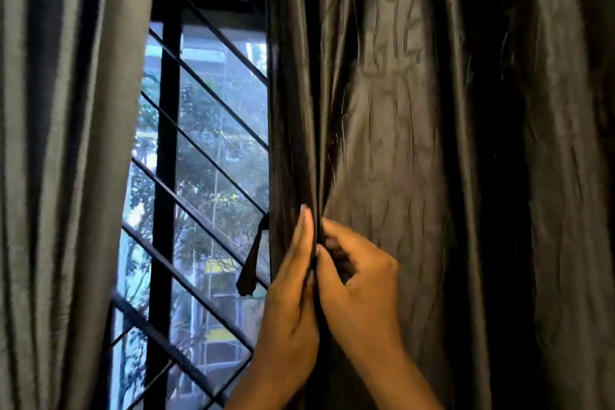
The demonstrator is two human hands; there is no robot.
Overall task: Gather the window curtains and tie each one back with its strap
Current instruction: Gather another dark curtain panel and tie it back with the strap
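Right curtain (pixel 416 143), dark and glossy, fills the view from 12 to 5 o'clock, its inner edge bunched between two hands.
Left hand (pixel 293 296) lies with straight fingers against the fold; right hand (pixel 359 289) curls around it. A dark strap (pixel 253 263) dangles at 8 o'clock of them, before the window grille (pixel 186 176). Left curtain (pixel 66 160) hangs at 9 o'clock.

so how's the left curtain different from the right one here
The left curtain hangs untouched, while the right curtain has both hands on its inner edge: the left hand lies along the fold and the right hand pinches it. The left curtain shows smooth vertical folds and looks lighter grey; the right curtain is crinkled and darker. Both hang beside the barred window, neither tied back yet.
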